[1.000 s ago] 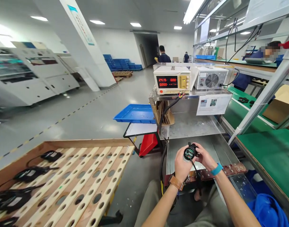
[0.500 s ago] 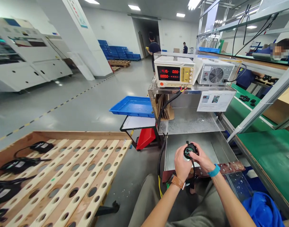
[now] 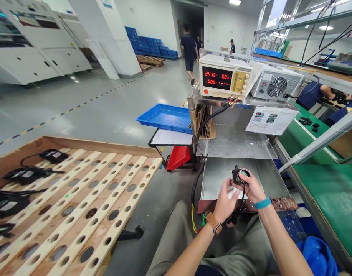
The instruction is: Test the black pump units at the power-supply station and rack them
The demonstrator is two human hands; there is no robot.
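Note:
My right hand (image 3: 252, 186) is closed around a small round black device (image 3: 236, 175) with a green circuit board showing in its open face. A black cable (image 3: 243, 191) hangs down from the device past the drilled brown strip. My left hand (image 3: 227, 200) is just below and to the left of the device, its fingers loosely curled and apart with nothing seen between them. Both hands are over an open metal drawer (image 3: 214, 180).
A power supply (image 3: 222, 78) with red digits stands on the metal shelf ahead. At left, a slatted wooden rack (image 3: 99, 180) carries several black cabled units (image 3: 27, 174). A blue tray (image 3: 166, 117) rests on a side table; a green bench (image 3: 328, 191) is at right.
My left hand has come off the device and moved down, while my right hand keeps hold and has turned it slightly. The camera view has shifted, and a person in the background has moved.

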